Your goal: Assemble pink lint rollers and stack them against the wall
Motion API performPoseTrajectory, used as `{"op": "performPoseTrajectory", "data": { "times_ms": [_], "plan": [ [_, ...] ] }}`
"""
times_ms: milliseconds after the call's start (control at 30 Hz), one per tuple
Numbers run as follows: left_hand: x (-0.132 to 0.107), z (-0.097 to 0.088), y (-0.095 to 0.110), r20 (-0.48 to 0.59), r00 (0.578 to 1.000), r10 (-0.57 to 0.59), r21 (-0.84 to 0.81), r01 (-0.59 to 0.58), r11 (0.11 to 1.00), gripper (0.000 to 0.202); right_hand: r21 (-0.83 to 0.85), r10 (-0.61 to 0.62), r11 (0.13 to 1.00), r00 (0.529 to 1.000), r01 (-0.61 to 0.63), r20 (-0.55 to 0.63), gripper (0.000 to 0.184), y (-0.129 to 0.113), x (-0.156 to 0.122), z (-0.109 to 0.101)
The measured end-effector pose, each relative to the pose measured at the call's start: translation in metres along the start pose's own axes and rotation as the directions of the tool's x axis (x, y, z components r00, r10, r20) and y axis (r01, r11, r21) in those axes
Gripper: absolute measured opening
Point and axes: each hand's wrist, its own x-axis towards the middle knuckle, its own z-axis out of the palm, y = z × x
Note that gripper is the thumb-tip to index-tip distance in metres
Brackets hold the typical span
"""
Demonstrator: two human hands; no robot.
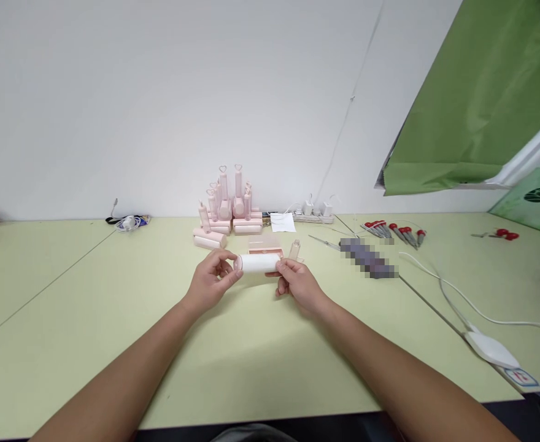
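A white cylindrical roller [258, 263] lies sideways between both hands, just above the pale green table [113, 319]. My left hand [211, 282] pinches its left end, where a pinkish cap shows. My right hand [297, 283] grips its right end with curled fingers. Directly behind the roller sits a pink open case [264, 245], and a small clear pink handle piece [294, 249] stands beside it.
A pile of pink roller parts and heart-topped handles [228, 212] stands at the back by the wall. Red-handled screwdrivers [396, 232] lie right of centre. A white cable with adapter [488, 347] runs along the right. A power strip [313, 213] sits at the back.
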Motion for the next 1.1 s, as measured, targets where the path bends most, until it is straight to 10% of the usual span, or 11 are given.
{"op": "performPoseTrajectory", "data": {
  "times_ms": [400, 733, 900, 1100],
  "plan": [
    [0.0, -0.001, 0.001, -0.003, 1.0, 0.005, 0.002, -0.005, 1.0, 0.023, 0.218, 0.17, 0.958, 0.982, -0.185, 0.084, 0.019, -0.002, -0.003, 0.003],
    [-0.006, 0.006, -0.007, -0.041, 0.996, 0.084, 0.011, -0.083, 0.996, 0.071, 0.372, 0.264, 0.889, 0.963, -0.267, 0.061, 0.016, -0.01, -0.002, 0.001],
    [-0.007, 0.01, -0.001, 0.099, 0.992, 0.083, 0.127, -0.095, 0.987, 0.049, 0.391, 0.283, 0.876, 0.957, -0.283, 0.061, 0.013, -0.012, -0.005, 0.003],
    [-0.003, 0.009, -0.002, 0.017, 0.998, 0.068, 0.093, -0.07, 0.993, 0.038, 0.362, 0.295, 0.882, 0.953, -0.301, 0.075, 0.01, -0.008, -0.004, 0.003]
  ]
}}
